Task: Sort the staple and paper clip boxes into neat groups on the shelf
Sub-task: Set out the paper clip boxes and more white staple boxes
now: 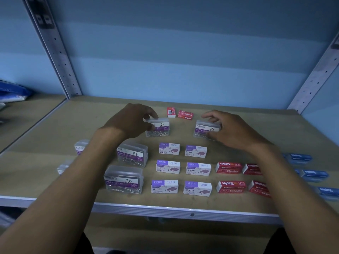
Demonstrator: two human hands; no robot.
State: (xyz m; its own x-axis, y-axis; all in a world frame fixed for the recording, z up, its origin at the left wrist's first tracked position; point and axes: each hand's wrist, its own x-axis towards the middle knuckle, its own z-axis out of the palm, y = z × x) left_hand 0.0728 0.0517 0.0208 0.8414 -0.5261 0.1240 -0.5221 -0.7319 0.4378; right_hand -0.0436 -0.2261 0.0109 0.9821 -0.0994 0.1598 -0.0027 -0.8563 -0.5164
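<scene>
My left hand (131, 121) grips a clear paper clip box (159, 128) from its left side, mid-shelf. My right hand (229, 130) holds a second clear paper clip box (205, 130) from the right. More clear paper clip boxes (132, 154) (123, 180) stand at the front left, two others partly hidden by my left forearm. Several white-and-purple staple boxes (198, 169) form a two-column grid in the middle. Red staple boxes (229, 168) sit to their right, and two more red boxes (185, 114) lie farther back.
Blue staple boxes (314, 175) line the right end of the wooden shelf (91, 114). Perforated metal uprights (55, 50) stand at both back corners. A blue-and-white package (12, 92) lies on the neighbouring shelf at left. The metal front edge (165, 209) runs below the boxes.
</scene>
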